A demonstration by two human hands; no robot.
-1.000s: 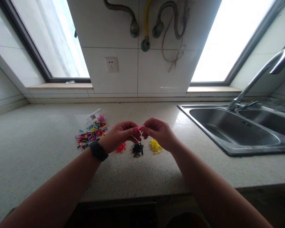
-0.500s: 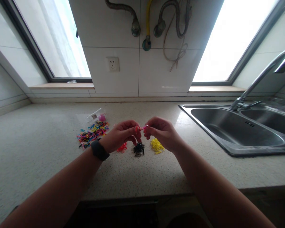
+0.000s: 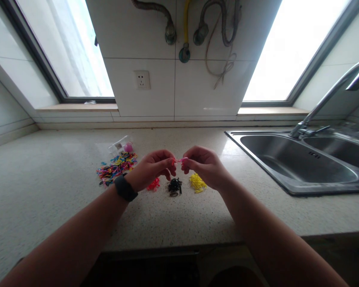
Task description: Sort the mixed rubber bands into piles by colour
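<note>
Both hands meet above the counter, thumbs and fingers pinched. Between the fingertips of my left hand (image 3: 160,164) is a small red rubber band (image 3: 174,161). A pink rubber band (image 3: 184,160) is pinched in my right hand (image 3: 202,164), and the two bands appear to touch or be tangled across the narrow gap. Below the hands lie a red pile of bands (image 3: 153,184), a black pile (image 3: 174,185) and a yellow pile (image 3: 198,183). Left of my left wrist spreads a mixed heap of coloured bands (image 3: 115,168), partly covered by that wrist.
Behind the mixed heap lie a clear plastic bag (image 3: 118,145) and a round pink item (image 3: 128,147). A steel double sink (image 3: 293,159) with a tall faucet (image 3: 326,93) is set into the speckled counter (image 3: 155,227) at the right. A tiled wall with an outlet (image 3: 142,80) stands behind.
My hands have drawn very slightly apart, and a thin strand shows stretched between the fingertips. The piles have not moved.
</note>
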